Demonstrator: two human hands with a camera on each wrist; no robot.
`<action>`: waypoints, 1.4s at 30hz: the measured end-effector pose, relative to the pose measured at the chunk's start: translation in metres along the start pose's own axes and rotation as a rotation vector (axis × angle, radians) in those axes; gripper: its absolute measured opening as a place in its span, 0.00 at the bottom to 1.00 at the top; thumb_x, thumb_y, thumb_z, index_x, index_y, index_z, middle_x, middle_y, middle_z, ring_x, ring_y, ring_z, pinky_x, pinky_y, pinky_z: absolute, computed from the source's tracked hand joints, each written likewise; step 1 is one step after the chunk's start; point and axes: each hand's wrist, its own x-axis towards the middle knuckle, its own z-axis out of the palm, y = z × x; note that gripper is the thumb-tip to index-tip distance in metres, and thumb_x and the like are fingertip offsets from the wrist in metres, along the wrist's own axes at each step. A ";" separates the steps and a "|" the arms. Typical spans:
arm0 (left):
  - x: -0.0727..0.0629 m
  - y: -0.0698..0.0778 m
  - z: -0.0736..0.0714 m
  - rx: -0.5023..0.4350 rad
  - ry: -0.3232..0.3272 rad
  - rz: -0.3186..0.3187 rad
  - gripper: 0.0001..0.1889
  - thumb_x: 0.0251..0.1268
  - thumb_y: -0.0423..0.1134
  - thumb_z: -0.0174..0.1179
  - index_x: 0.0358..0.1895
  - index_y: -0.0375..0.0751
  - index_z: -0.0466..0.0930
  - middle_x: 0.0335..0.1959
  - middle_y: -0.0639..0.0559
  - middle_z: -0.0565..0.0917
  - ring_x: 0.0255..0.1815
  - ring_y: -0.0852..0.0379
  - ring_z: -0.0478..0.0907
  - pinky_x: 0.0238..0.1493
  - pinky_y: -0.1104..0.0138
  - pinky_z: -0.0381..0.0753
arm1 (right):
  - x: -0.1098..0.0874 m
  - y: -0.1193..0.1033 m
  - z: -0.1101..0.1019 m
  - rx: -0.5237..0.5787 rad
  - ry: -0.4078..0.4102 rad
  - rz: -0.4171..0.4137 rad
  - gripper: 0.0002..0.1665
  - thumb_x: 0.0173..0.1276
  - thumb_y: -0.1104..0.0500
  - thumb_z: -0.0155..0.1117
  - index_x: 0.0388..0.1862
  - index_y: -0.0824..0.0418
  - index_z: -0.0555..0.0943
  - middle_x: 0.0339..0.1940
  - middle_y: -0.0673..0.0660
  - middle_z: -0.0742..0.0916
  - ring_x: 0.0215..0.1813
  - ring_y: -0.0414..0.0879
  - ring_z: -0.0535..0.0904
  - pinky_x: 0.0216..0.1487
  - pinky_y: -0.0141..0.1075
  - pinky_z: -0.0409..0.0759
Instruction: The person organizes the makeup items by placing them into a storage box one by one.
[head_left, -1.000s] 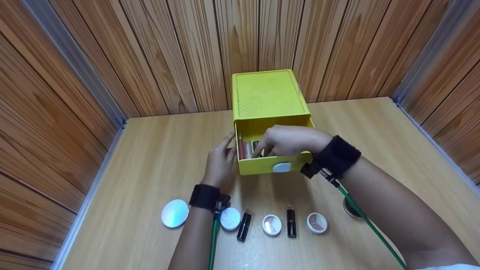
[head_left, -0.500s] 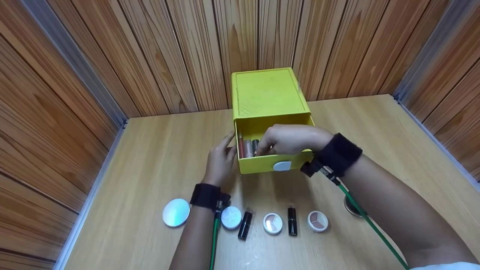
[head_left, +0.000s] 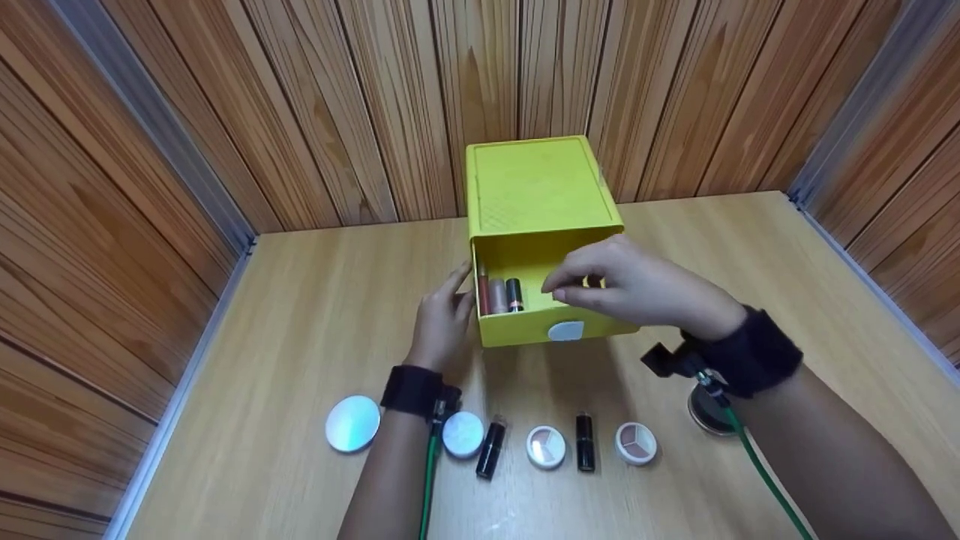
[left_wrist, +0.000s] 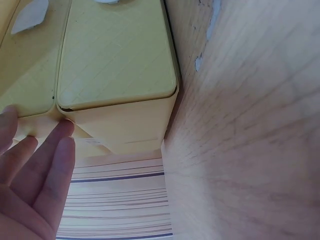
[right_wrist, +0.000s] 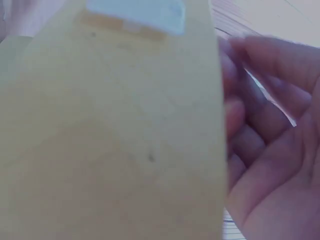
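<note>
A yellow drawer box (head_left: 540, 184) stands by the back wall with its upper drawer (head_left: 517, 331) pulled out. In the drawer's left end sit a reddish lip tube (head_left: 483, 294), a pale pinkish tube (head_left: 498, 295) and a black lipstick tube (head_left: 514, 295), side by side. My left hand (head_left: 439, 322) rests its extended fingers (left_wrist: 62, 155) against the box's left side. Over the drawer's right part is my right hand (head_left: 626, 285), fingers loosely bent, with nothing seen between them. The right wrist view shows its fingers (right_wrist: 235, 117) partly hidden behind the yellow drawer front.
Across the table in front lie an iridescent disc (head_left: 352, 424), a white round case (head_left: 463, 435), two black tubes (head_left: 491, 448), two round three-shade palettes (head_left: 636, 443) and a dark round case (head_left: 711, 411) under the right wrist. Wood-panel walls (head_left: 375, 112) enclose the table.
My right hand has let go of the black lipstick tube and moved up and right, away from the drawer's left end. The tube now shows fully. The left hand stays in place.
</note>
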 end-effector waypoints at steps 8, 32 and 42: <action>-0.001 -0.004 0.001 0.012 0.007 0.018 0.27 0.71 0.34 0.57 0.72 0.50 0.65 0.69 0.52 0.68 0.54 0.57 0.80 0.56 0.70 0.76 | -0.037 -0.009 0.012 0.034 0.100 -0.183 0.09 0.66 0.66 0.66 0.43 0.56 0.86 0.36 0.47 0.87 0.33 0.38 0.79 0.32 0.30 0.79; 0.001 -0.003 0.000 0.010 0.001 0.048 0.27 0.71 0.30 0.56 0.72 0.47 0.66 0.70 0.49 0.68 0.52 0.55 0.81 0.56 0.71 0.76 | -0.081 0.015 0.126 -0.251 -0.101 0.164 0.07 0.65 0.53 0.68 0.34 0.55 0.84 0.20 0.40 0.80 0.22 0.33 0.73 0.24 0.36 0.76; 0.000 -0.002 0.000 0.003 0.001 0.039 0.27 0.71 0.32 0.57 0.71 0.48 0.67 0.68 0.48 0.70 0.51 0.55 0.82 0.54 0.69 0.78 | -0.084 0.025 0.147 -0.373 -0.059 0.202 0.13 0.62 0.52 0.68 0.22 0.50 0.75 0.16 0.41 0.73 0.19 0.39 0.72 0.18 0.38 0.71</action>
